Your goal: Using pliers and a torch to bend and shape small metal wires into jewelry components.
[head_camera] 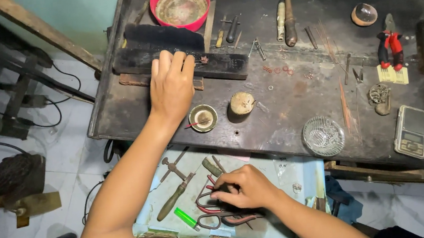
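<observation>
Two hands are working apart: the left hand is lying flat, fingers together, on a black charred block on the workbench. The right hand is curling loosely over red-handled pliers in the pale blue drawer; whether it is gripping them is unclear.

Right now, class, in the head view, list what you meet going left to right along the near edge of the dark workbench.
Small brass dish → wooden stump → clear glass dish → pocket scale.
</observation>
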